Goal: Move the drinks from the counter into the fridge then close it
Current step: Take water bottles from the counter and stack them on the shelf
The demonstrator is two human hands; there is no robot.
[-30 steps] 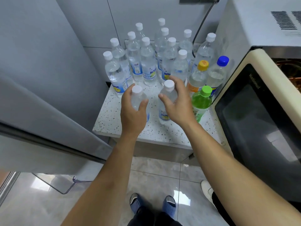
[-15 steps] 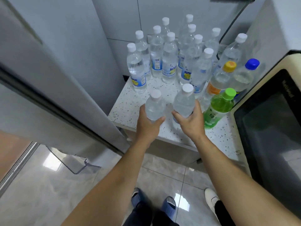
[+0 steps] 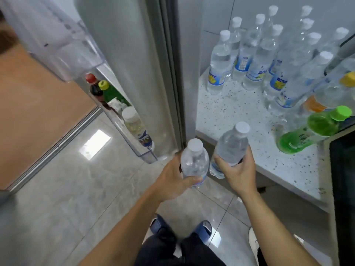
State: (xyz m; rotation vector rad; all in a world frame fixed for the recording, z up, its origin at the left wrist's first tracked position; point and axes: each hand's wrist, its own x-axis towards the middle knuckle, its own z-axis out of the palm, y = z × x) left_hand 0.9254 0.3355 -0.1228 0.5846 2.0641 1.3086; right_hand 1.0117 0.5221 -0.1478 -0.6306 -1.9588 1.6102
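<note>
My left hand [image 3: 172,179] grips a clear water bottle [image 3: 194,162] with a white cap, held over the floor in front of the counter's edge. Beside it my right hand [image 3: 237,173] grips a second clear water bottle [image 3: 229,148], tilted to the right. Several more water bottles [image 3: 257,54] stand on the speckled white counter [image 3: 226,112], along with a green drink [image 3: 311,129] and a yellow-capped bottle [image 3: 332,89]. The fridge door [image 3: 130,54] stands open at the left; its lower door shelf [image 3: 134,135] holds three bottles.
A clear upper door bin [image 3: 63,45] juts out at top left. A dark oven door [image 3: 343,179] sits at the right edge. The floor is grey tile [image 3: 76,189], and my feet in blue slippers [image 3: 180,227] stand below the hands.
Both hands have lifted their bottles off the counter and drawn them back and left over the floor. The view has swung left, bringing the open fridge door's shelves into sight.
</note>
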